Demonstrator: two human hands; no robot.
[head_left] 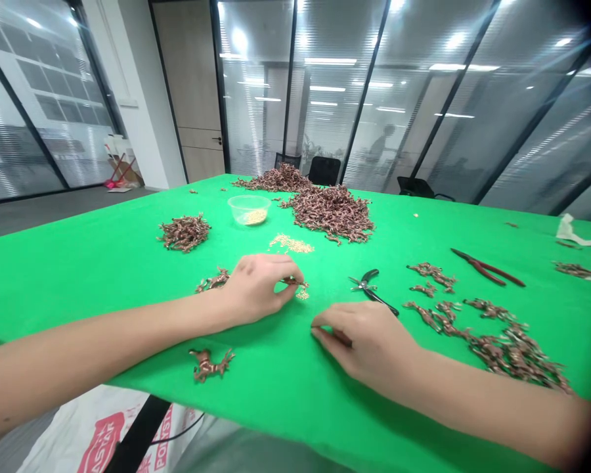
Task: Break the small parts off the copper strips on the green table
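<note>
My left hand [259, 286] rests on the green table [103, 276], its fingers pinched on a small copper-coloured piece beside a little heap of yellow beads [303, 293]. My right hand [362, 341] lies nearer the front edge with its fingers closed on a small dark brown piece. Black pliers [372, 289] lie just beyond my right hand. One copper piece [209, 364] sits alone by the front edge, and a small cluster [211, 281] lies behind my left wrist.
A big copper pile [332, 210] and a clear bowl of beads [249, 209] sit mid-table, with loose beads [290, 244] and a smaller pile [184, 232] to the left. More pieces [502, 345] and red pliers [487, 267] lie right. A white bag [103, 433] lies below.
</note>
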